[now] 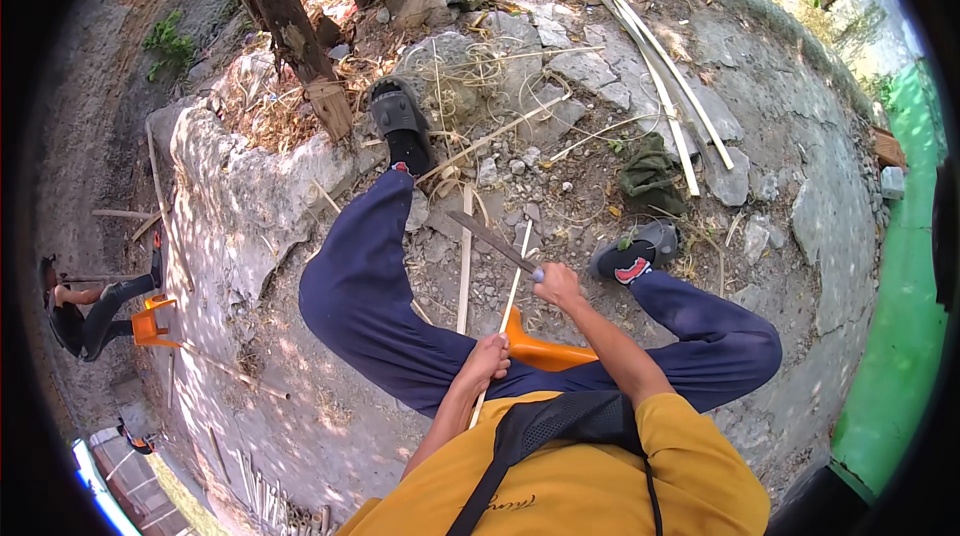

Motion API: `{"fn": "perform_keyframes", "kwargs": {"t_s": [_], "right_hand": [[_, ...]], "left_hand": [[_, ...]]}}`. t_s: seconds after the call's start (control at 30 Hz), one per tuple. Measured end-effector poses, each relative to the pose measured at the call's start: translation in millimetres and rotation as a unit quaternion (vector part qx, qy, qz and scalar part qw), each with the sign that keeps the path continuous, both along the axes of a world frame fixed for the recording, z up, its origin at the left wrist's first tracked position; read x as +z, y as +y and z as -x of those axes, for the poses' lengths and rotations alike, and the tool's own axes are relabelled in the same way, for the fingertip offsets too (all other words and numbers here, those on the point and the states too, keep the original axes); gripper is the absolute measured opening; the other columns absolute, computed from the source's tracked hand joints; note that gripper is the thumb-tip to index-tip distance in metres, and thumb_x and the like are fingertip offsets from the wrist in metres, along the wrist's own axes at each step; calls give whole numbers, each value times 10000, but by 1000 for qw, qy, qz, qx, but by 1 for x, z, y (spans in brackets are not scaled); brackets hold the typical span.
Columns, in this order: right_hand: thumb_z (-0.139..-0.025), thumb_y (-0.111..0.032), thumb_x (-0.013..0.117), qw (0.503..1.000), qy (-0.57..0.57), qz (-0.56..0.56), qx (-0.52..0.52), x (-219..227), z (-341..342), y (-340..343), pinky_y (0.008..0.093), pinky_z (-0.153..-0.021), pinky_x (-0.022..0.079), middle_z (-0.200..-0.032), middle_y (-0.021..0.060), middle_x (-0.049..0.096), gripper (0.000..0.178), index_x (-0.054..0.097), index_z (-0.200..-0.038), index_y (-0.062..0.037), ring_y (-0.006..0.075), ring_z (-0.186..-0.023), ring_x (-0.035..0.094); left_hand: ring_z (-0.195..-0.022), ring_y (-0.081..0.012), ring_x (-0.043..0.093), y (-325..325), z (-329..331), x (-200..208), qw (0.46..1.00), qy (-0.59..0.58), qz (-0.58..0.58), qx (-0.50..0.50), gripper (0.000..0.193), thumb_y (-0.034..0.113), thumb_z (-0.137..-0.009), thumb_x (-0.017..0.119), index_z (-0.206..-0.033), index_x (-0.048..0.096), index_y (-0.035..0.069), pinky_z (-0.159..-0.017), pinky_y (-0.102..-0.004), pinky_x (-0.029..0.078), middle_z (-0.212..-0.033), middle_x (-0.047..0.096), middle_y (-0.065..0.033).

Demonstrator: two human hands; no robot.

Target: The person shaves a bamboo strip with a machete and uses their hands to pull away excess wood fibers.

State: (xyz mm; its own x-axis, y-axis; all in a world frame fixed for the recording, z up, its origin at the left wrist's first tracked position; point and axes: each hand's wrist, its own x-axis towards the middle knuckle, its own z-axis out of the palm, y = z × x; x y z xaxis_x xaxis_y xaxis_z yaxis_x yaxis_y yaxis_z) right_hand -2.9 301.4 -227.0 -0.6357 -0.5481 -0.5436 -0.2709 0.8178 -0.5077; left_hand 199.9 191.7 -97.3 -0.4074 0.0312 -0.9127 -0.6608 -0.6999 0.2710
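My left hand (487,358) is closed around a thin pale strip (514,288), likely split bamboo, that slants up between my knees. Its lower end runs back past my wrist toward my shirt. In my right hand (556,286) is a large knife (492,240), gripped by its greyish handle. The long dark blade points up and to the left, and it appears to cross the strip near its upper end; whether they touch I cannot tell. Part of an orange plastic seat (540,348) shows between my legs. Another pale strip (465,266) lies on the ground just left of the knife.
Long pale slats (665,76) lie on broken concrete at the upper right. A dark green cloth (652,179) sits by my right foot. Tangled shavings (470,71) spread ahead, near a tree trunk (285,16). Far left, a person (90,311) sits on an orange chair (152,324).
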Motion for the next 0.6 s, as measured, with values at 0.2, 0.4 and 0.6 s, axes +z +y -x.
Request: {"fn": "perform_keyframes", "kwargs": {"t_s": [0.2, 0.4, 0.6], "right_hand": [[-701, -231, 652, 999, -20, 4, 49, 29, 19, 2, 528, -849, 567, -895, 261, 724, 282, 740, -916, -72, 450, -885, 707], [-703, -250, 648, 992, -70, 69, 77, 40, -15, 12, 536, -828, 558, -868, 269, 709, 294, 708, -932, -76, 462, -867, 694], [-686, -232, 637, 987, -41, 58, 145, 48, -8, 22, 539, -816, 564, -831, 227, 719, 247, 712, -883, -104, 448, -846, 700]], "left_hand": [[-447, -41, 231, -1, 0, 1, 1000, 2, -28, 3, 256, 272, -1113, 392, -901, 458, 144, -396, -247, 188, -612, 278, 88], [-457, -36, 218, -4, 8, 2, 1000, 5, -23, -5, 277, 291, -1117, 386, -884, 446, 153, -406, -248, 176, -631, 277, 94], [-459, -42, 231, 0, 1, 4, 999, 4, -24, -20, 262, 285, -1114, 388, -904, 458, 144, -409, -248, 196, -632, 286, 84]]}}
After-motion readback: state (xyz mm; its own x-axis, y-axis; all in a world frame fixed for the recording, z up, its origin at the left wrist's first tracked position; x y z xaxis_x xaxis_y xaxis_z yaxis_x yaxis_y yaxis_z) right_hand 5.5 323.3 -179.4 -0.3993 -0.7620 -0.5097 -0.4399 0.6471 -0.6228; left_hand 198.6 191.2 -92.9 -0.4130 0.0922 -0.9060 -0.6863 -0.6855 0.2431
